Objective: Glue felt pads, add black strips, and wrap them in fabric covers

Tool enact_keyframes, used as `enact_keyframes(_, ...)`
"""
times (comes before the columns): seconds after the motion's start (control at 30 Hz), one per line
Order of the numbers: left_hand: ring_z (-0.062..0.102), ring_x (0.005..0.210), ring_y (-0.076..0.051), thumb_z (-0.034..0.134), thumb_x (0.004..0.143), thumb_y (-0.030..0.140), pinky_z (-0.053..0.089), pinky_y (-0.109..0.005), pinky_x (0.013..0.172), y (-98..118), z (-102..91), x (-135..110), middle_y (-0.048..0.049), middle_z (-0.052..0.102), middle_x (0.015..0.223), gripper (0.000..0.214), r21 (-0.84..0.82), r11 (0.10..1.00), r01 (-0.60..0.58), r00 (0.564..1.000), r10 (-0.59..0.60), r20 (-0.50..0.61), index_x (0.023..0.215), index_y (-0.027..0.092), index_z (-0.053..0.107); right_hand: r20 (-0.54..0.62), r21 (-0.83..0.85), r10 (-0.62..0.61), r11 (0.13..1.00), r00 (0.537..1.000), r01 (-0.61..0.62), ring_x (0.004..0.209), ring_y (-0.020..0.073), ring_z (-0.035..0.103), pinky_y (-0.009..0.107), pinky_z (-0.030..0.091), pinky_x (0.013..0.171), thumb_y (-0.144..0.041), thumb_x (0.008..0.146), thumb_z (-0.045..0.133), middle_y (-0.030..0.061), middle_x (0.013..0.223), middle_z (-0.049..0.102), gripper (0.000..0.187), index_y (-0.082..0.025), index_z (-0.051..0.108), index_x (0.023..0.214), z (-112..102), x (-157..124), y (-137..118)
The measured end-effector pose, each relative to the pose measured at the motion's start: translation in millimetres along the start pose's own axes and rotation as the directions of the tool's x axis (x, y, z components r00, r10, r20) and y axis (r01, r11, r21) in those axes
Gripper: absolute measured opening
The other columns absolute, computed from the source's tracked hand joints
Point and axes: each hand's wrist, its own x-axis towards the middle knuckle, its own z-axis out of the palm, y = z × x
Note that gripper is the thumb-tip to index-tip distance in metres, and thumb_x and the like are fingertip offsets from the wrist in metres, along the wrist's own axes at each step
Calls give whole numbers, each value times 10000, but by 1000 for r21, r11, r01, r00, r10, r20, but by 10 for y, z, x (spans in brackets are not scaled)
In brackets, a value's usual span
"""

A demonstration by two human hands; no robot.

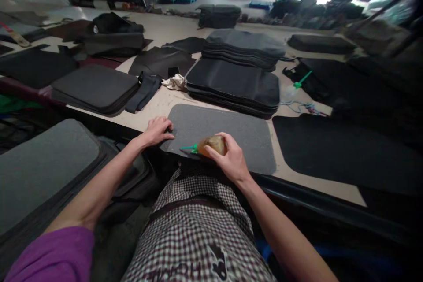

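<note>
Worktop (165,101): pale, mostly covered with dark cut pads. Big black sheet (330,150) lies flat to the right. Stack of black pads (233,86) sits just beyond the work piece, and another stack (94,88) sits far left. Both look to be within arm's reach.

Grey pad (231,134) is a single piece lying flat at the near edge of the worktop, right in front of the person, apart from the stacks.

Left hand (157,131) is palm-down on the pad's near-left corner, fingers extended and gripping nothing. It looks like it's pinning the pad so it can't slide.

Right hand (231,161) has fingers wrapped closed round a squeeze bottle (214,144) holding amber liquid. The bottle lies nearly horizontal over the pad's near edge, thumb on top and fingers behind it, its far end hidden in the palm.

Green nozzle (189,148) sticks out left, clear of the fingers. Its tip is at the pad's near edge, between the two hands. Can't tell whether it touches.

Crumpled rag (174,82) lies far of the pad. Spare green-capped bottle (295,89) lies far right.
</note>
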Motion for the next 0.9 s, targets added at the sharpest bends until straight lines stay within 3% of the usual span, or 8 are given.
enact_keyframes(0.13, 495, 1145, -289, 739, 879, 436, 336, -444, 986, 19, -12, -8, -73, 592, 1149, 291, -10, 999, -37, 999, 37, 11, 1068, 236, 644, 18, -54, -51, 997, 999, 52, 989, 284, 632, 447, 518, 898, -520, 834, 710, 101, 1092, 659, 456, -201, 592, 1138, 18, -28, 24)
enact_keyframes(0.3, 501, 1134, -279, 719, 899, 409, 330, -448, 990, 32, -15, -11, -73, 607, 1153, 249, -16, 998, -53, 999, 53, -3, 1067, 240, 647, -28, -43, 0, 999, 1000, -1, 993, 281, 642, 440, 521, 913, -511, 815, 716, 96, 1101, 675, 449, -204, 607, 1125, -209, -43, 74)
enact_keyframes(0.6, 512, 1111, -281, 668, 920, 452, 349, -444, 987, -5, 18, -12, -70, 618, 1135, 256, -17, 998, -59, 998, 59, -21, 1084, 255, 658, -61, -117, 168, 978, 984, -174, 989, 297, 658, 451, 527, 908, -586, 784, 721, 95, 1102, 695, 514, -211, 631, 1125, -865, -265, 374)
enact_keyframes(0.9, 529, 1105, -299, 610, 903, 547, 368, -459, 1000, -126, 76, 30, -85, 620, 1120, 351, -20, 999, -27, 1000, 27, 16, 1075, 248, 674, -97, 23, 460, 888, 883, -460, 804, 235, 654, 296, 534, 572, -590, 766, 781, 44, 992, 700, 540, -255, 639, 1164, -1640, -684, 714)
